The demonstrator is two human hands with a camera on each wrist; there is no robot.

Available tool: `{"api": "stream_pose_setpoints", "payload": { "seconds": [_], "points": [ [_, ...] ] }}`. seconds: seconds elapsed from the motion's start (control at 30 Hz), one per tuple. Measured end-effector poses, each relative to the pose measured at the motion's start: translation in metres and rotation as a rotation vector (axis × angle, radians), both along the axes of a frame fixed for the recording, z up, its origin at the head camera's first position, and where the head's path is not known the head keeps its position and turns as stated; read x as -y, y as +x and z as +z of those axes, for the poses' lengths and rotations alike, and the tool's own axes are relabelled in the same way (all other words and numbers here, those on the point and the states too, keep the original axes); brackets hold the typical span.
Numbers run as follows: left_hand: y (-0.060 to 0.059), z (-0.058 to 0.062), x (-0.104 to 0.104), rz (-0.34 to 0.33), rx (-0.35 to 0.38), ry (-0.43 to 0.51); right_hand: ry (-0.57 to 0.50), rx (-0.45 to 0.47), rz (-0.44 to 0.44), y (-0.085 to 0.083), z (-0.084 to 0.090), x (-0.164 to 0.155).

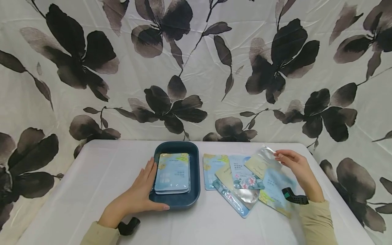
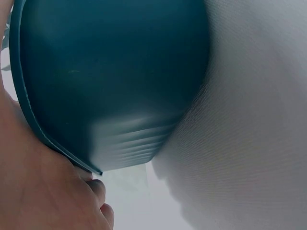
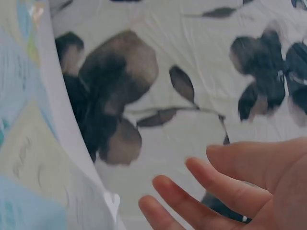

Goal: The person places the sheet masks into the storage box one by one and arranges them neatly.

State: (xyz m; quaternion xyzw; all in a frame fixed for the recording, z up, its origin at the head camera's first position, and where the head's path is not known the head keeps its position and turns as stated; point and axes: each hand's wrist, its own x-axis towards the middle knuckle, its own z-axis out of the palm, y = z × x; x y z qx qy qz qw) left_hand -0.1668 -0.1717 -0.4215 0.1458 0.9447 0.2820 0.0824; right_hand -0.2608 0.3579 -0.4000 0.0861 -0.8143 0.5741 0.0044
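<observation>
Sachet point(image 1: 262, 163), thin, slick and floppy by its look, lifts at the top corner between the right hand point(image 1: 298, 168) fingers; left hand point(image 1: 139, 194) fingers lie straight against the tray point(image 1: 176, 147).

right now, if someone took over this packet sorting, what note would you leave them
Left hand rests open against the dark blue tray, steadying its near left rim.
Right hand touches a silver-backed packet at the top of the loose pile; whether it grips it is unclear.
Done: a small stack of packets lies flat in the tray.
Left: several loose packets overlap on the white tablecloth, right of the tray.
</observation>
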Motion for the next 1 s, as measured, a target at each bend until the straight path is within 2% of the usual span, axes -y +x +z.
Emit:
{"api": "stream_pose_setpoints", "payload": {
  "seconds": [0.13,0.3,0.43,0.57,0.77,0.87,1.0],
  "points": [
    [0.000,0.000,-0.001,0.003,-0.005,-0.006,0.140,0.039,-0.028,0.001,-0.008,-0.019],
    [0.000,-0.001,0.000,0.012,-0.009,-0.012,0.338,0.155,0.026,0.001,-0.024,-0.034],
    [0.001,-0.002,0.000,0.015,-0.012,-0.020,0.444,0.204,0.049,0.001,-0.034,-0.042],
    [0.000,-0.002,0.000,0.015,-0.010,-0.017,0.505,0.171,0.091,0.001,-0.038,-0.043],
    [0.000,-0.001,0.000,0.006,-0.007,-0.003,0.559,0.148,0.163,0.003,-0.033,-0.037],
    [0.000,0.000,0.000,0.002,-0.001,0.004,0.599,0.184,0.161,0.004,-0.030,-0.032],
    [0.000,0.001,0.000,0.002,0.001,0.011,0.670,0.264,0.117,0.004,-0.026,-0.026]
  ]
}}
